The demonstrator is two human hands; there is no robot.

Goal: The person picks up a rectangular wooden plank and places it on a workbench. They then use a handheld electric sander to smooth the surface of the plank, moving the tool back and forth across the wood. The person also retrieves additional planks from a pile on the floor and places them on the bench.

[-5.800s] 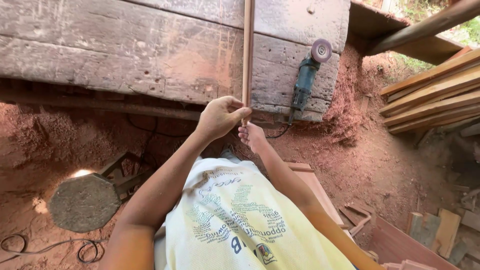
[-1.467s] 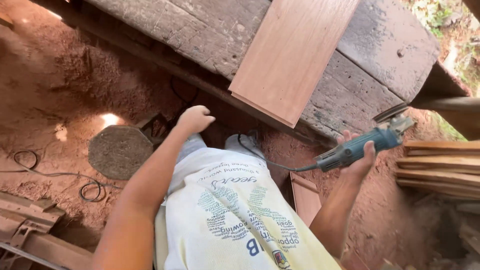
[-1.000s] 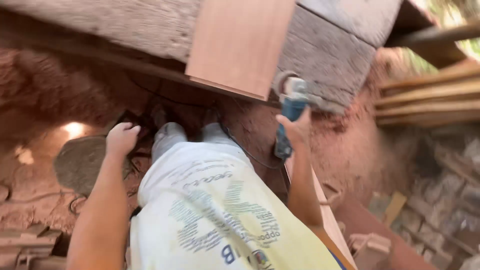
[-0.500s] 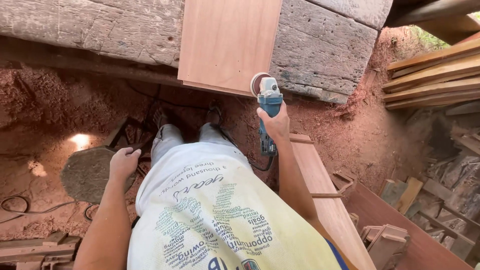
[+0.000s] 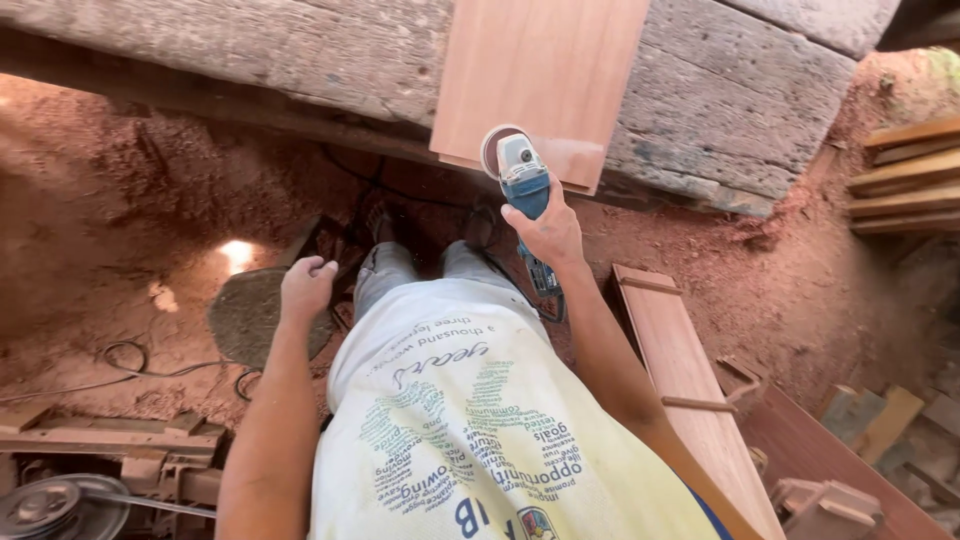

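— What is the right hand (image 5: 547, 232) holding?
— Its fingers are wrapping tight around the grinder (image 5: 524, 185), its disc touching the board (image 5: 540, 75) edge on the bench (image 5: 300, 45).
— And the left hand (image 5: 305, 288)?
— It is hanging free, fingers loosely curling.

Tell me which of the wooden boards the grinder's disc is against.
The flat reddish board lying on the grey workbench. The right hand holds the grinder at its near edge; other boards lie apart.

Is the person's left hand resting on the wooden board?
No, the left hand hangs loosely curled and free beside the body, apart from the wooden board, while the right hand holds the blue grinder.
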